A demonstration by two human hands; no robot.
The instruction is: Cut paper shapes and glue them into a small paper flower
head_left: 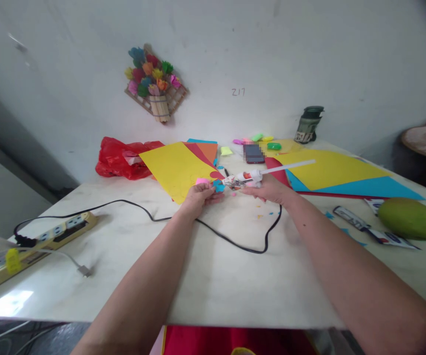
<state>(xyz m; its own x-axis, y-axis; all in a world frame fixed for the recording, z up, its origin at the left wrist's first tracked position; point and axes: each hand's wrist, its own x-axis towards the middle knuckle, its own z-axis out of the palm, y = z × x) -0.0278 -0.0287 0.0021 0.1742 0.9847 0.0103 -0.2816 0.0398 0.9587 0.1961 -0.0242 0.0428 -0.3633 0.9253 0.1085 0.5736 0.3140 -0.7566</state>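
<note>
Holding, at the middle of one pale table (pixel 216 286): one left hand (pixel 200 195), thumb and fingers pinched on one small blue paper piece (pixel 218 186). One right hand (pixel 266 190), fingers wrapped around one glue gun (pixel 246 177), nozzle pointing left at the blue paper piece; contact between the two, cannot tell. One white glue stick (pixel 290 166), jutting right from the gun's rear. One black cord (pixel 235 243), looping along the near side of the hands, then left to one power strip (pixel 59 230). Large yellow sheets: one left sheet (pixel 177 165); one right sheet (pixel 331 167), lying over one blue sheet (pixel 394 187). One red plastic bag (pixel 124 160), far left. One phone (pixel 254 154), on the far side beyond the gun. One green bottle (pixel 309 125), far right, upright. One green fruit (pixel 410 218), right. One flower hanging (pixel 156 86), on the wall, far left.
</note>
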